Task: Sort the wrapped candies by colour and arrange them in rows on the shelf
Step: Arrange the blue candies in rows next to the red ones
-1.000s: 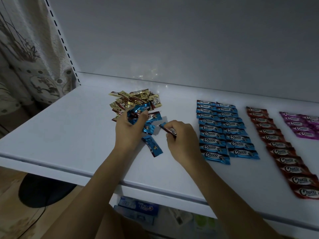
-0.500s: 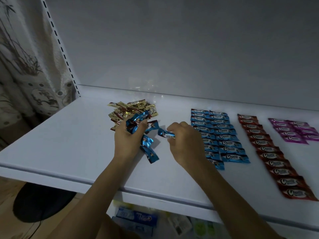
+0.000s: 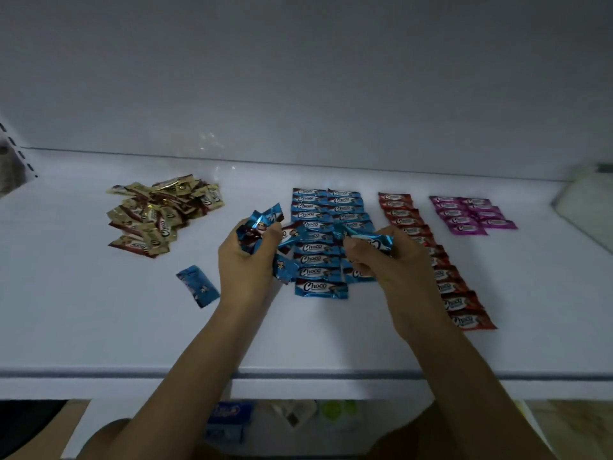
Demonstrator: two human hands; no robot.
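shelf (image 3: 83,327) front free, gold pile (image 3: 156,220) back-L, blue rows (image 3: 320,287) ctr

Candy sort on white shelf (image 3: 99,320): three colours in rows, gold still heaped.
We see the blue rows (image 3: 320,258) mid-shelf: two columns, wrappers flat, "Choco" logo up, right column partly hidden. Red row (image 3: 464,303) sits just to their right, one long column running from the back toward the front edge. Purple rows (image 3: 471,214) are further right, two short columns near the back. Gold pile (image 3: 159,217) is left rear, an overlapping heap. Loose blue candy (image 3: 198,285) lies flat and skewed, alone in front of the pile. Blue bunch (image 3: 262,224) is crumpled in our left hand (image 3: 247,263); single blue candy (image 3: 371,242) is pinched in our right hand (image 3: 394,270), over the blue rows.
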